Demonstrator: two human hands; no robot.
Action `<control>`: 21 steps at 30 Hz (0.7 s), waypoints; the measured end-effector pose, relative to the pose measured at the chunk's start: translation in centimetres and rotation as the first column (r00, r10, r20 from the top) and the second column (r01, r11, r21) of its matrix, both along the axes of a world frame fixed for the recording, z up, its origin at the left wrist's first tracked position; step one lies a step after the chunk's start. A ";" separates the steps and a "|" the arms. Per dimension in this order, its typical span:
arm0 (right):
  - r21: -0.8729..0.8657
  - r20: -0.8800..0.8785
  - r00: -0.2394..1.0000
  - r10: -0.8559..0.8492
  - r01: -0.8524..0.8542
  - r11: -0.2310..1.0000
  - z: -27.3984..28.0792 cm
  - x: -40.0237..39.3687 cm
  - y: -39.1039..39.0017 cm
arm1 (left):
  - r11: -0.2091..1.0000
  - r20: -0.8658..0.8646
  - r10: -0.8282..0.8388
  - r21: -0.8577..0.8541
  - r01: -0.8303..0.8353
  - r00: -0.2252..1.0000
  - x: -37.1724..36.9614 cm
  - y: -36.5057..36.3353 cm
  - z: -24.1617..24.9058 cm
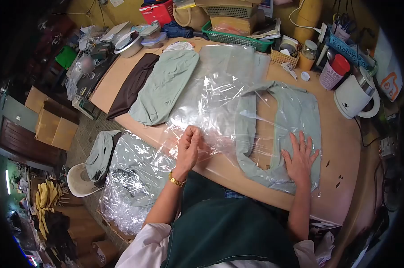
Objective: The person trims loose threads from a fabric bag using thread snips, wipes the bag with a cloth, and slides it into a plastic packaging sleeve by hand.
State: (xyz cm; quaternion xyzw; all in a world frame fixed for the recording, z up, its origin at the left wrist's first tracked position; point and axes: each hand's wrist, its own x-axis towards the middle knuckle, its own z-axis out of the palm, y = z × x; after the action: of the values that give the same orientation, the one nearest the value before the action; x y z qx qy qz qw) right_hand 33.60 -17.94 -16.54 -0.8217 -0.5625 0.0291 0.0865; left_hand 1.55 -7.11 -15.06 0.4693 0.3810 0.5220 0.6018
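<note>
On the right of the table lies a folded pale green garment (300,111) inside a clear plastic bag (264,127), with a gap in its middle showing the tabletop. My right hand (298,156) rests flat on the bagged garment near the front edge, fingers spread. My left hand (190,147), wearing a gold watch, is pinched closed at the front of the table, seemingly on the bag's loose edge; its fingertips partly hide the grip. More clear plastic bags (215,71) lie flat in the middle. To their left are a folded pale green cloth piece (166,85) and a dark brown one (135,82).
Bagged pale green garments (135,169) are piled at the left beside a white chair (80,181). A green basket (242,42) and a small yellow basket (284,58) line the back. A white kettle (354,96) and pink cup (332,75) stand at the right.
</note>
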 end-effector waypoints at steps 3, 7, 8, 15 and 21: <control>0.006 -0.006 1.000 -0.005 0.005 1.000 -0.2 0.0 0.0 | 0.984 -0.518 -0.093 0.080 0.157 0.850 -1.0 0.2 -0.6; 0.007 -0.003 1.000 0.004 -0.004 1.000 -0.3 0.1 -0.1 | 0.630 -0.356 0.595 0.763 -0.143 0.721 0.2 -0.4 1.2; 0.005 -0.004 1.000 0.004 -0.004 1.000 -0.3 0.0 -0.1 | 0.603 -0.331 0.616 0.783 -0.156 0.715 0.4 -0.8 1.7; 0.011 -0.022 1.000 0.005 -0.005 1.000 -0.2 0.0 -0.1 | 0.994 0.005 -0.065 0.089 0.064 0.998 0.0 -0.4 0.2; 0.003 -0.021 1.000 0.006 -0.006 1.000 -0.2 0.2 0.0 | 0.891 -0.119 -0.451 -0.113 0.439 0.884 -1.3 -0.4 2.2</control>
State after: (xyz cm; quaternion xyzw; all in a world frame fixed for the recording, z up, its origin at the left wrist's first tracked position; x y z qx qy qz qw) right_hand 33.82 -17.97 -16.73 -0.8195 -0.5642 0.0373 0.0936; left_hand 0.24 -7.51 -12.84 0.5549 0.3263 0.3188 0.6957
